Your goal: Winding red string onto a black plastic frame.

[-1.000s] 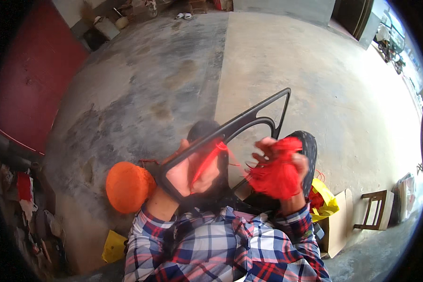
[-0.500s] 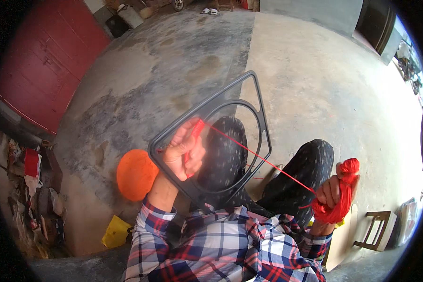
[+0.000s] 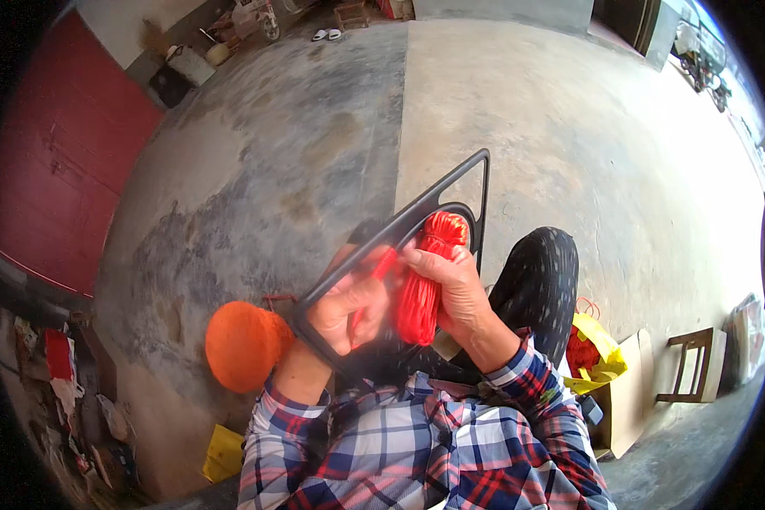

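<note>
In front of my lap is a dark grey frame (image 3: 385, 235) with a round opening, held tilted. My left hand (image 3: 342, 319) shows hazily within its outline, fingers closed round a piece wrapped in red cord (image 3: 385, 263). Whether that piece is part of the frame I cannot tell. My right hand (image 3: 459, 293) is closed on a hank of glossy red cord (image 3: 420, 297), tied near its top and held upright just right of the left hand. Behind the hank, the frame's round opening is partly hidden.
An orange cone-like object (image 3: 242, 347) stands by my left forearm. To my right are a yellow bag (image 3: 605, 365) with red cord inside, a cardboard box (image 3: 633, 395) and a small wooden stool (image 3: 693, 365). Piled clutter (image 3: 68, 382) lies far left, below a red door (image 3: 59, 161).
My right hand has brought the hank from far right in to the left hand, and the taut cord between them no longer shows. The frame has turned to a narrower angle.
</note>
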`<state>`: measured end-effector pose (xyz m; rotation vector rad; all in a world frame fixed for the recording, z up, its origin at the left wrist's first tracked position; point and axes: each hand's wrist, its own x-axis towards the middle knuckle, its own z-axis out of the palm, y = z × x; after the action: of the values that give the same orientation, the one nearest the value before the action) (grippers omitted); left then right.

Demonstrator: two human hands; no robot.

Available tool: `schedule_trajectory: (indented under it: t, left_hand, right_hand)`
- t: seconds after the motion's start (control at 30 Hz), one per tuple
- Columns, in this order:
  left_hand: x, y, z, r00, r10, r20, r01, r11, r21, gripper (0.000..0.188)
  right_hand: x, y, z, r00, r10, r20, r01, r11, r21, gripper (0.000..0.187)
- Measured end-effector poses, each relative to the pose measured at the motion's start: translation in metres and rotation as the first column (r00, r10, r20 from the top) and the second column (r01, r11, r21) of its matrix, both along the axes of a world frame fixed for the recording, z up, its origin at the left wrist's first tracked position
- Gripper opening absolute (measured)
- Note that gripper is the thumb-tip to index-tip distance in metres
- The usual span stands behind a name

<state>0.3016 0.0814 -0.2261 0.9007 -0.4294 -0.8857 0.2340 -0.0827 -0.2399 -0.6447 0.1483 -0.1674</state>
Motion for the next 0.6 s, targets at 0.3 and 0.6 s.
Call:
schedule_trajectory:
  t: [0.3,0.6]
  left_hand:
    - [0.001,-0.008,0.004,1.0,-0.031,0.003,0.03,0.997,0.072,0.039]
    - [0.003,-0.013,-0.003,0.995,-0.07,-0.078,0.074,0.996,0.056,0.04]
  right_hand:
    - [0.0,0.007,-0.006,0.999,-0.031,-0.027,0.033,0.996,0.084,0.022]
    - [0.0,-0.002,-0.012,0.999,-0.012,-0.035,0.014,0.997,0.078,0.017]
